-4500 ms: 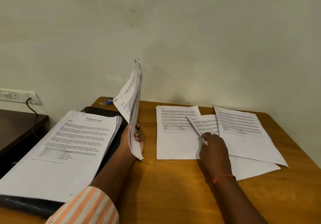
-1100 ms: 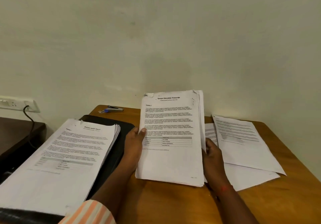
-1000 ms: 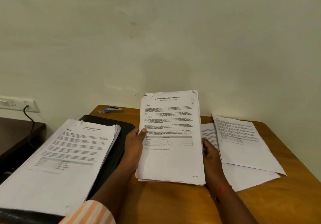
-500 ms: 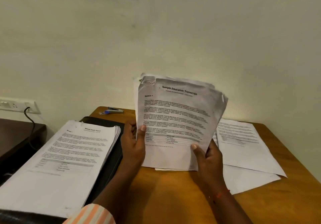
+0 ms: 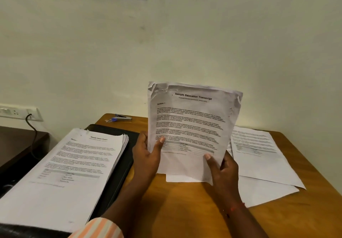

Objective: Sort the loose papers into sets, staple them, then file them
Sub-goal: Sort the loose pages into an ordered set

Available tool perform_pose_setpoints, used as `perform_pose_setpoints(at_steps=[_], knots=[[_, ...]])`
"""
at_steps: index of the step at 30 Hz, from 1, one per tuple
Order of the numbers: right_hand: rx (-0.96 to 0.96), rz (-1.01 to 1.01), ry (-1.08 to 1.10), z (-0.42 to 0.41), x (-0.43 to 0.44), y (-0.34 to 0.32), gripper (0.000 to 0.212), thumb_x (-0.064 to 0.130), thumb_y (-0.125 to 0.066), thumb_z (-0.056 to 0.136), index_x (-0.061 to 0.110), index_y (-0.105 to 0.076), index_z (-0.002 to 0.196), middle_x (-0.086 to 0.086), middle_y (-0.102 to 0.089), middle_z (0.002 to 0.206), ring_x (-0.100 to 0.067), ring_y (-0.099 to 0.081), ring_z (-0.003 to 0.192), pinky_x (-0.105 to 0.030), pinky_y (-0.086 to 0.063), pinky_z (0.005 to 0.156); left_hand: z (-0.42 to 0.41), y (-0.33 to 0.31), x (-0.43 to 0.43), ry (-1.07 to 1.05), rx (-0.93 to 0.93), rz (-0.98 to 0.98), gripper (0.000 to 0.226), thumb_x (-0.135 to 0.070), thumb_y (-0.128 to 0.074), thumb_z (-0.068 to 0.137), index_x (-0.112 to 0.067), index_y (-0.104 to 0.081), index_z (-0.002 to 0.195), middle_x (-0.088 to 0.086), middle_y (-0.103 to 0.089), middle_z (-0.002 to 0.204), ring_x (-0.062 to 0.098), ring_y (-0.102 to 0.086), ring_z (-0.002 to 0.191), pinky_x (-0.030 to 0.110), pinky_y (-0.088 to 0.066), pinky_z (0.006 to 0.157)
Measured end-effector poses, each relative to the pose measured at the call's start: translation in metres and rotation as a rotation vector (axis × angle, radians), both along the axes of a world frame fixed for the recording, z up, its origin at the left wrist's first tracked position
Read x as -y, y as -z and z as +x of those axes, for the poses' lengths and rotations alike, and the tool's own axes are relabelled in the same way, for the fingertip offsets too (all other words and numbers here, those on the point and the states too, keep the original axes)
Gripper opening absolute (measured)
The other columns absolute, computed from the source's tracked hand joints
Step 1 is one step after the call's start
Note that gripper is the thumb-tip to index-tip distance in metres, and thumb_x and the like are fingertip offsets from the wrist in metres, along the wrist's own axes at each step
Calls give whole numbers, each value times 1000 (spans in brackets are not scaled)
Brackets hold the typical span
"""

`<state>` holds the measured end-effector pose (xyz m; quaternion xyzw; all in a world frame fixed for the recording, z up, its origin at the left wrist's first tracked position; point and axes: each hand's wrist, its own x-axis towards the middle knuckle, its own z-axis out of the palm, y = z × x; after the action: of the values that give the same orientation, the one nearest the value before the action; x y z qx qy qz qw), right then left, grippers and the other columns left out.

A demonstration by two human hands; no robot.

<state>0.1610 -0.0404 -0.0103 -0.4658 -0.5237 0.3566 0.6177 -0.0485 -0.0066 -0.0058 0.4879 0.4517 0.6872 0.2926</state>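
Two hands hold the transcript set (image 5: 190,123) upright over the desk (image 5: 185,210): the left hand (image 5: 146,156) pinches its left edge, and the right hand (image 5: 224,171) has its fingers curled round the lower right corner. Loose sheets (image 5: 259,154) lie just right; a thick stack (image 5: 74,163) sits left.

Transcript set (image 5: 190,126) upright, top corners crumpled. Thick stack (image 5: 61,173) on black folder (image 5: 120,165). Loose sheets (image 5: 259,160) lie flat, right. Stapler (image 5: 123,118) at counter (image 5: 185,210) far edge.
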Motion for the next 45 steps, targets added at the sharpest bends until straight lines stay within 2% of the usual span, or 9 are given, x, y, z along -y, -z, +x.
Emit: perform_pose_setpoints(at_steps=[17,22,26,30,33,36,38,41,45], knots=[[-58,-99,-30,0,-9,10,33,23,-65,94,32,-54,124,10,-64,117,-9,-64,103,-13,-55,64,11,13,-5,126,111,-112,34,-40,-62,96,-25,-49,123,1,-66,124,22,-72,106,47,-64,79],[-41,-138,-28,-1,-10,11,26,20,-66,94,36,-53,111,14,-63,112,-7,-62,99,-12,-55,61,11,18,-8,208,112,-148,39,-41,-61,96,-24,-47,129,2,-66,127,23,-72,109,46,-63,82],[30,-196,-72,-1,-13,17,28,27,-67,94,41,-52,113,18,-62,115,-7,-61,104,-23,-57,81,9,25,-12,214,73,-165,37,-43,-60,97,-25,-50,127,1,-68,126,20,-72,107,45,-63,83],[43,-155,-125,-1,-11,11,18,41,-63,95,39,-56,111,20,-66,106,-4,-65,96,-14,-55,64,5,19,-13,82,-2,-169,24,-51,-58,95,-37,-50,113,-6,-69,117,18,-73,101,44,-64,79],[47,-50,-80,0,-11,10,38,58,-48,97,22,-59,102,7,-69,101,-11,-67,92,-24,-58,69,-8,16,-19,-38,184,-218,20,-32,-58,102,-39,-57,120,-8,-70,116,15,-70,104,44,-60,89],[50,-26,49,4,-14,12,34,42,-44,105,11,-59,101,3,-71,90,-19,-69,80,-28,-58,61,-22,23,-33,-31,541,-298,31,-22,-56,104,-29,-57,134,1,-72,121,25,-69,112,53,-55,97],[110,-36,115,5,-16,14,19,32,-48,103,17,-60,100,12,-70,87,-16,-67,81,-23,-58,60,-30,36,-50,207,711,-390,39,-28,-44,109,-16,-50,145,13,-68,128,32,-64,121,54,-50,101],[253,-24,146,6,-19,20,10,35,-56,98,26,-58,98,16,-67,89,-13,-66,87,-28,-59,73,-48,82,-80,965,812,-38,66,-44,-11,109,0,-20,158,24,-40,154,33,-37,143,48,-17,121],[535,-25,190,7,-24,28,10,29,-65,97,30,-55,98,16,-63,94,-6,-63,90,-23,-56,78,-54,74,-97,1276,640,169,55,-35,-43,109,-5,-31,154,18,-55,141,28,-53,132,45,-31,120]])
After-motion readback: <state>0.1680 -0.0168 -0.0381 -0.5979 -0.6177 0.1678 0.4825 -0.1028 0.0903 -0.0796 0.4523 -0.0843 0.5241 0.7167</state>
